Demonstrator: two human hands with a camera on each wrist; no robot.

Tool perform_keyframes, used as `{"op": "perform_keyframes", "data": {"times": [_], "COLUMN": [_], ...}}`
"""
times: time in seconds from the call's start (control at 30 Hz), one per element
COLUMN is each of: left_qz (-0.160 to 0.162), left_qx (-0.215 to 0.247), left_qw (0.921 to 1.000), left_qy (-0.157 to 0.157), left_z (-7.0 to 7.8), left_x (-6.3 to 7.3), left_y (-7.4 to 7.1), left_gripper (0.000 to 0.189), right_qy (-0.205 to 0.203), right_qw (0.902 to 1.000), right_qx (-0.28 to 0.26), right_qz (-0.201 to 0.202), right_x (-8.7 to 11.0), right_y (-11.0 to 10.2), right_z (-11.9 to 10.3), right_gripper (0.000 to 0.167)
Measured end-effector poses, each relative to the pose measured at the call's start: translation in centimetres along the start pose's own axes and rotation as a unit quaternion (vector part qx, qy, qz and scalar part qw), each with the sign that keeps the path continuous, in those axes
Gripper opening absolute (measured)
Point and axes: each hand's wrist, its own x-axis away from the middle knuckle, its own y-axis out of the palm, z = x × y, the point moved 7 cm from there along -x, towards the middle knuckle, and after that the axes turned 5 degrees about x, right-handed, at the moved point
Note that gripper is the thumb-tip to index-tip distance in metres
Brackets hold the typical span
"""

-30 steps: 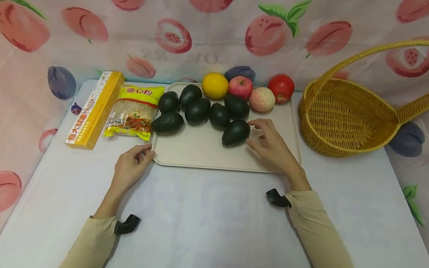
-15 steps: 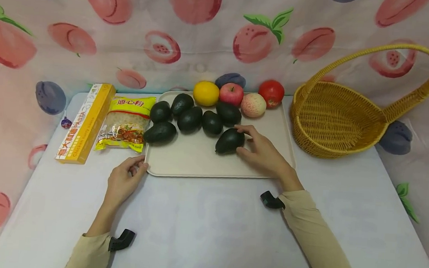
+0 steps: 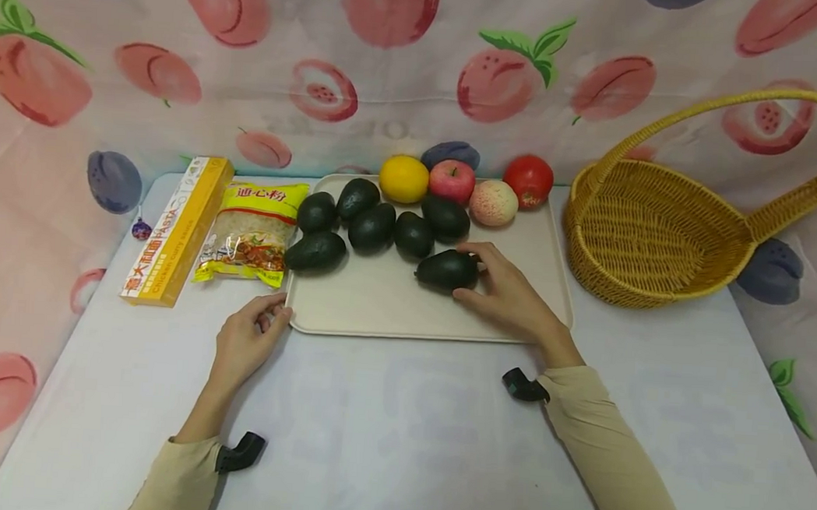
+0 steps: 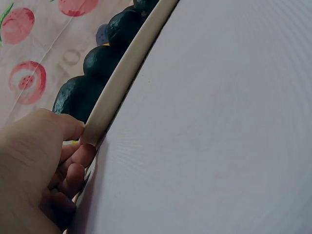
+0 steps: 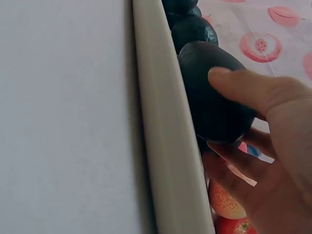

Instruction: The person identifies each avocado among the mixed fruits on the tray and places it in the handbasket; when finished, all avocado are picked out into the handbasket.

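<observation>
My right hand [image 3: 507,294] grips a dark green avocado [image 3: 446,270] by its wide end, over the middle of a cream tray [image 3: 363,315]. In the right wrist view the thumb lies on the near side of the avocado [image 5: 209,97] and the fingers curl behind it. The avocado's narrow end points left. My left hand [image 3: 247,340] pinches the tray's front left corner, thumb on the rim [image 4: 109,100] and fingers curled below. Several other avocados [image 3: 371,228] sit close together on the tray's left and middle.
Along the tray's back are a lemon [image 3: 404,179], an apple [image 3: 453,181], a pale speckled peach [image 3: 493,203] and a red tomato-like fruit [image 3: 528,181]. A wicker basket [image 3: 656,231] stands right. Left lie a pasta bag [image 3: 252,230] and a yellow pasta box [image 3: 178,233].
My right hand has closed round the avocado, which has turned so its narrow end points left instead of down-left. The left hand stays at the tray corner.
</observation>
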Motion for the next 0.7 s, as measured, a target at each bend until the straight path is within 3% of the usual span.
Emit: {"op": "perform_keyframes", "data": {"times": [0.27, 0.5, 0.7], "left_qz": [0.006, 0.011, -0.002], "left_qx": [-0.001, -0.004, -0.002], "left_qw": [0.9998, 0.9992, 0.9997], "left_qy": [0.018, 0.038, 0.026], "left_z": [0.2, 0.7, 0.4], "left_x": [0.3, -0.3, -0.1], "left_y": [-0.1, -0.6, -0.1], "left_gripper": [0.031, 0.033, 0.034], "right_qy": [0.023, 0.002, -0.029], "right_qw": [0.9997, 0.9999, 0.9994], "right_qx": [-0.011, -0.011, 0.016], "right_qz": [0.002, 0.000, 0.006], "right_x": [0.5, 0.6, 1.4], "right_y": [-0.1, -0.5, -1.0], "right_z": [0.1, 0.0, 0.1], "right_gripper": [0.065, 0.068, 0.069]}}
